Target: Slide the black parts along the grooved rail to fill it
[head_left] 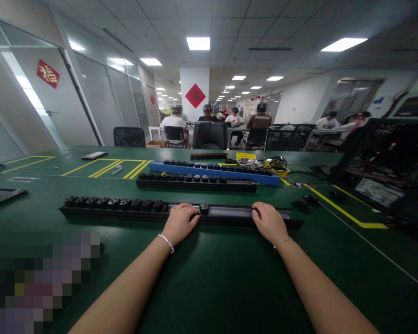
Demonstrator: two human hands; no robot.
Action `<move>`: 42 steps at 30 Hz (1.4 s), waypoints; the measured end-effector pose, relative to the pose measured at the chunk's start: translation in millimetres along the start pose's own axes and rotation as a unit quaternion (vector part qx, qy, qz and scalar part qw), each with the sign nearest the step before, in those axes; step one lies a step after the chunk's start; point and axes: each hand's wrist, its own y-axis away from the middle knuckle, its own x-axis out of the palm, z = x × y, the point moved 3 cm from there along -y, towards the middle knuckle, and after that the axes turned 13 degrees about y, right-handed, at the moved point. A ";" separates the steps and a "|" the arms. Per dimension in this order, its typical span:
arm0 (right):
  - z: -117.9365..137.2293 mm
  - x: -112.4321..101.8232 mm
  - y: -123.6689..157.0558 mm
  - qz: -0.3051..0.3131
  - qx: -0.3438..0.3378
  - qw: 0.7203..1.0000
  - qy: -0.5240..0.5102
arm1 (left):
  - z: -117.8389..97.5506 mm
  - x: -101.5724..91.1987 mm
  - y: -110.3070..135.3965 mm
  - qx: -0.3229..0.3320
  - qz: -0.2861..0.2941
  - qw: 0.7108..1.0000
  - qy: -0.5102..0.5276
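Note:
A long black rail [226, 222] with a pale inner channel lies across the green table in front of me. Its left half carries a row of small black blocks [135, 204] with round tops. One separate black block [204, 208] sits near the rail's middle. My left hand [181, 221] is closed over the rail, its fingertips just left of that single block; whether they touch it I cannot tell. Farther right, my right hand [269, 221] grips the rail with curled fingers. The fingertips of both hands are partly hidden.
Behind lie another loaded black rail [195, 185] and a blue rail [214, 174]. A metal bowl [250, 163] and yellow trays stand at the back. Loose black parts [304, 202] lie right, beside dark equipment [376, 171]. A blurred-out item [52, 278] is front left. People sit at far tables.

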 end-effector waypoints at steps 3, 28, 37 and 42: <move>1.6 -0.7 0.4 -0.008 -0.004 1.000 0.009 | -0.4 0.4 0.0 0.018 0.002 1.000 0.007; 96.9 -6.0 17.5 0.067 -0.143 0.986 -0.050 | -6.3 7.2 1.9 -0.002 0.044 0.999 0.015; 98.9 -4.1 17.6 0.087 -0.133 0.987 -0.026 | -6.1 8.3 1.4 -0.013 0.043 0.999 0.016; 100.1 -4.2 16.8 0.096 -0.131 0.987 -0.022 | -7.0 8.4 1.9 -0.007 0.049 0.999 0.010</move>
